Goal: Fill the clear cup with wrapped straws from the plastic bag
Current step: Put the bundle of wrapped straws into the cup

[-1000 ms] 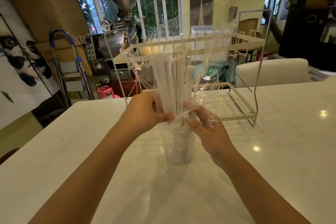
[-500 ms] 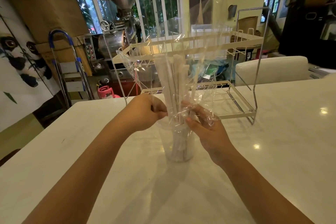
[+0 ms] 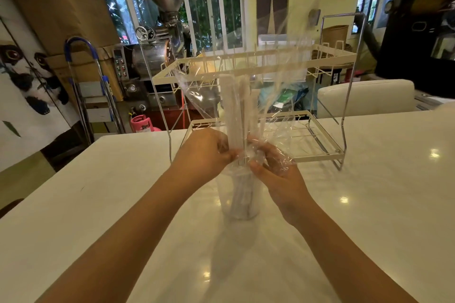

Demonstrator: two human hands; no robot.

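Left hand (image 3: 204, 152) and right hand (image 3: 275, 170) both pinch crinkled clear plastic bag (image 3: 246, 96) around upright white paper-wrapped straws (image 3: 236, 110); tall clear plastic cup (image 3: 240, 194) stands on white worktop (image 3: 369, 204) directly beneath hands

Two bare forearms, no sleeves anywhere along their visible length, wrists free of any watch, band or bracelet. Left hand (image 3: 204, 152) bare, without glove or ring. Right hand (image 3: 278, 177) likewise ungloved, fingers (image 3: 275, 157) partly veiled behind clear crinkled film. Nails too blurred to make out.
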